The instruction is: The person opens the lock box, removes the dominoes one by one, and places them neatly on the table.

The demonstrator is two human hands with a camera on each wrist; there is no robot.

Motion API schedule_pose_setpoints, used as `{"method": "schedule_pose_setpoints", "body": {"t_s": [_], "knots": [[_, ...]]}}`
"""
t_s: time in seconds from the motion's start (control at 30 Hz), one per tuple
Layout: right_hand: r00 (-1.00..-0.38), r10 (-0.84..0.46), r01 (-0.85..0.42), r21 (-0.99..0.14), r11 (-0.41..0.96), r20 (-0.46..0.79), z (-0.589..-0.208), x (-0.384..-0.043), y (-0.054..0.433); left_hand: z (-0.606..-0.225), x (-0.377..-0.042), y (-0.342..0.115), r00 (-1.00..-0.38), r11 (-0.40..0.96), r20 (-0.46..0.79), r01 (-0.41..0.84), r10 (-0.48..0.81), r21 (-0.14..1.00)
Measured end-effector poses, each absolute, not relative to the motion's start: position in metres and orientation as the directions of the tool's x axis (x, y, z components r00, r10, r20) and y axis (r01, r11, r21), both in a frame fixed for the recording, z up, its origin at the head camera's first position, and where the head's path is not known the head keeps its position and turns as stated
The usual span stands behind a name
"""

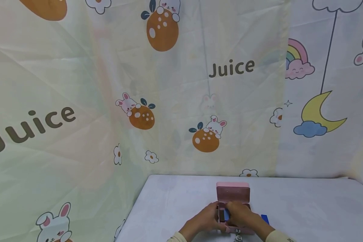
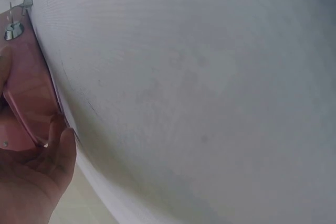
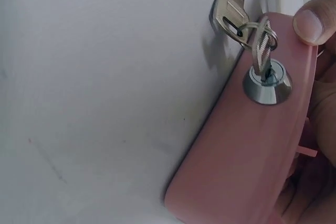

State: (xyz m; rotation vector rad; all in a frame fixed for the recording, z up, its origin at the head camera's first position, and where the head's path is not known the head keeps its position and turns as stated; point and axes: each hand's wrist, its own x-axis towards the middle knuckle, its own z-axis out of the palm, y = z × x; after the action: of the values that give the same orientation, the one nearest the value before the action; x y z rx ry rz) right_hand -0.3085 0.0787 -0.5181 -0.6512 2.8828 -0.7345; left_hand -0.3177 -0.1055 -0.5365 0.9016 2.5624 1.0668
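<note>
A pink metal lock box (image 1: 233,194) stands on the table with its lid raised. My left hand (image 1: 206,217) grips the box's left side, its thumb (image 3: 308,25) over the front edge. The left wrist view shows the same hand (image 2: 39,179) against the box's side wall (image 2: 34,93). My right hand (image 1: 239,213) reaches down inside the box beside a blue item (image 1: 227,214); its fingertips are hidden there, so whether they pinch anything does not show. A key (image 3: 262,51) sits in the front lock (image 3: 269,88), with a second key (image 3: 230,15) hanging from its ring.
A flat blue object (image 1: 265,219) lies on the white-covered table (image 1: 175,195) just right of the box, partly behind my right forearm. Printed curtains (image 1: 181,84) enclose the back and sides of the table.
</note>
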Motion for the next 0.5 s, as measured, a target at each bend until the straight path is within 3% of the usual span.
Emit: {"method": "schedule_pose_setpoints", "body": {"t_s": [0.5], "knots": [[-0.923,-0.383,-0.296,-0.552,0.78,-0.047,-0.5143,-0.3055,0.0748,-0.5325,-0.3146,-0.103,-0.803,0.567,-0.007,0.415,0.596,0.711]]}}
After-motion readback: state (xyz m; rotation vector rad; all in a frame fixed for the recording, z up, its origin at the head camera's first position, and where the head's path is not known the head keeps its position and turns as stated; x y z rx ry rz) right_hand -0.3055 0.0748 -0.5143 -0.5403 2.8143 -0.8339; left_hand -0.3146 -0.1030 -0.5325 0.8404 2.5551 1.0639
